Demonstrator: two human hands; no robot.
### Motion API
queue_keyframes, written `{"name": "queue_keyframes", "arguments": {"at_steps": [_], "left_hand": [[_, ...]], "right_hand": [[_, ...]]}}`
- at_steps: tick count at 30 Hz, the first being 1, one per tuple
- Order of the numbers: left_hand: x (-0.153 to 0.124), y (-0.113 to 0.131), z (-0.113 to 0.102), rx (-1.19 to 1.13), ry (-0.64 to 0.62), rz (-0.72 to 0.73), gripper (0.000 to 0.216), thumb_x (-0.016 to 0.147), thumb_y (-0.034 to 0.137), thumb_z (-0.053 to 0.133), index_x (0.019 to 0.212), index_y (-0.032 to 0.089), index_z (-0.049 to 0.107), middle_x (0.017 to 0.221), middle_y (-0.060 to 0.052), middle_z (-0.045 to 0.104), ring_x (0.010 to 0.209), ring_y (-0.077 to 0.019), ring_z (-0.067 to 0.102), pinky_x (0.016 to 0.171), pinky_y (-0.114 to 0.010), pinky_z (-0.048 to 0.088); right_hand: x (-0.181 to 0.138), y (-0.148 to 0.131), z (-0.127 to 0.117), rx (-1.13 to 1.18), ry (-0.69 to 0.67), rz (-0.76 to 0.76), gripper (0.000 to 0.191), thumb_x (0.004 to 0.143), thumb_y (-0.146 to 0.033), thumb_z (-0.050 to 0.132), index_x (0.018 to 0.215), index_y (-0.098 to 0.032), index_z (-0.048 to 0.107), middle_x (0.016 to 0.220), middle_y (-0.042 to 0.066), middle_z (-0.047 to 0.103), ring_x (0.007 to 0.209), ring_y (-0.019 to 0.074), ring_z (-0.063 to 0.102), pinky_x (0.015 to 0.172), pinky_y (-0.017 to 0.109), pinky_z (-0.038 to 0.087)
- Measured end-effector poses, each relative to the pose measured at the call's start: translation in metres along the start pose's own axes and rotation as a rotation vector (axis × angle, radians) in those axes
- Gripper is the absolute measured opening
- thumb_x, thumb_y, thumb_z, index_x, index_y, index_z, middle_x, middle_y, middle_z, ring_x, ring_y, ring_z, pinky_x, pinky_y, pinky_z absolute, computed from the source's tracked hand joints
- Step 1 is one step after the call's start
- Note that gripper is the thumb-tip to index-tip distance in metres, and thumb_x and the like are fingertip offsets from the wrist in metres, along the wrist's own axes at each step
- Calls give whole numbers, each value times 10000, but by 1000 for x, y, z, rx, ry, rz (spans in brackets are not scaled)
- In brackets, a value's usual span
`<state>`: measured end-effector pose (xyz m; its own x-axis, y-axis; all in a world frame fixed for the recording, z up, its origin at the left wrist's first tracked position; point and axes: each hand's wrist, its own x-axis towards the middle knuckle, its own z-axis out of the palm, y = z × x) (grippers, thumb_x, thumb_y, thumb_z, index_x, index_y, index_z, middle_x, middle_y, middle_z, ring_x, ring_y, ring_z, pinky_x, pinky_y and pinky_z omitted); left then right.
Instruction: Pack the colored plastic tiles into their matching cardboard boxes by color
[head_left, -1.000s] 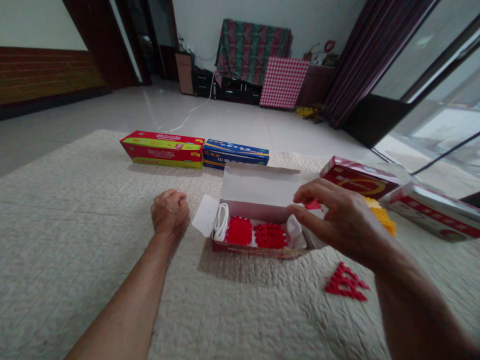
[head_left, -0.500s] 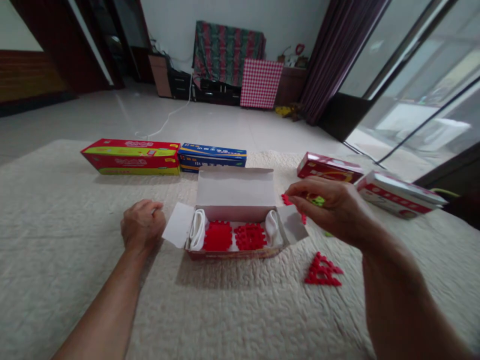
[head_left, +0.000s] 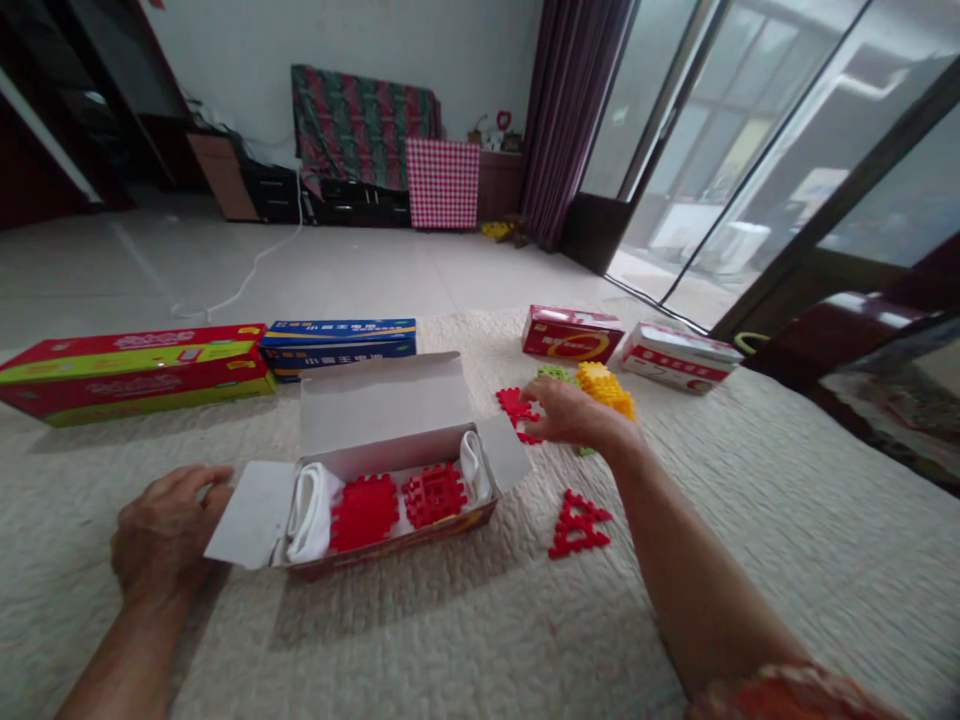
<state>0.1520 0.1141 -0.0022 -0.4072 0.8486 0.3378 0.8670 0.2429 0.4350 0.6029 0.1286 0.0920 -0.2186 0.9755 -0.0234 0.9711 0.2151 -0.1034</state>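
An opened carton [head_left: 390, 555] stands on the quilted cover, its lid and side flaps folded out. Inside lie a red notched plastic plate [head_left: 365, 512], a red openwork block [head_left: 435, 496] and folded white cloth [head_left: 309, 515] at both ends. My left hand [head_left: 169, 530] rests beside the left flap, fingers curled with nothing in them. To the carton's right, my right hand [head_left: 570, 410] reaches over a red interlocking piece [head_left: 514, 403], thumb and fingers apart around it. Green pieces [head_left: 555, 373] are partly hidden by this hand. Yellow pieces [head_left: 606, 388] sit just beyond.
A red triangular piece [head_left: 579, 523] lies nearer me. Behind the carton stand a long red-and-yellow box [head_left: 142, 375] and a blue box [head_left: 341, 345]. At the back right are a dark red box [head_left: 571, 335] and a white-and-red box [head_left: 679, 358].
My view has turned right, bringing the yellow pieces into sight. The right hand's thumb and fingers show farther apart at the red piece. My left hand stays beside the carton.
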Motion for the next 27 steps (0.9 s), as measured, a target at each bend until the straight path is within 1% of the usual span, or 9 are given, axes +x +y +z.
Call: {"name": "queue_keyframes", "arguments": {"at_steps": [3,7,12,16,19,21,22,25,27], "left_hand": [[0,0,0,-6,4,15,275,763,453,437,764,298,664,1090,-38,724,1089,-310,650,1014,-468,492],[-2,-1,1,41,-4,37,299,794,396,447,859,248,698,1167,-85,717,1064,-318,654,988,-487,508],[-4,-2,2,60,33,79,320,818,324,470,939,180,728,1185,-127,711,1064,-312,652,957,-472,523],[-4,-2,3,79,26,100,305,829,277,470,935,173,737,1158,-119,721,1042,-298,652,928,-448,532],[-4,-1,3,77,30,104,304,835,276,473,946,172,737,1169,-115,720,1049,-287,648,929,-427,528],[-4,0,2,81,24,97,317,840,294,469,954,165,736,1175,-122,718,1053,-286,647,931,-417,522],[-5,0,2,82,23,89,318,843,300,467,953,168,735,1175,-120,718,1052,-284,645,932,-412,519],[-7,2,2,77,33,82,279,848,299,477,937,200,722,1167,-90,720,1064,-266,634,945,-400,507],[-8,2,2,73,42,90,257,849,285,480,923,210,714,1159,-77,720,1081,-253,629,963,-389,497]], "right_hand": [[-5,-3,6,-29,-63,35,295,721,-284,732,980,-174,643,1037,108,647,914,208,615,792,302,486],[-4,-5,17,-41,-96,40,234,737,-272,728,906,-168,603,961,94,597,796,173,566,739,292,463],[2,2,25,-36,-103,56,217,724,-261,721,875,-175,591,913,74,586,804,183,556,722,295,440],[4,6,30,-30,-115,46,133,726,-251,675,796,-194,577,844,51,594,768,182,555,691,296,429],[4,9,27,-37,-101,39,163,701,-259,693,792,-198,573,847,52,609,742,171,554,678,291,441],[2,13,20,-58,-58,43,184,694,-267,700,818,-199,583,863,65,619,750,180,557,689,306,454],[0,15,14,-69,-12,46,194,694,-279,702,833,-201,591,866,71,622,760,190,561,697,320,462],[-12,14,-13,-41,207,27,243,713,-362,698,886,-207,626,881,86,628,786,218,579,710,366,483],[-24,4,-33,44,312,-27,307,741,-423,685,950,-202,644,930,98,644,802,228,596,715,388,490]]}}
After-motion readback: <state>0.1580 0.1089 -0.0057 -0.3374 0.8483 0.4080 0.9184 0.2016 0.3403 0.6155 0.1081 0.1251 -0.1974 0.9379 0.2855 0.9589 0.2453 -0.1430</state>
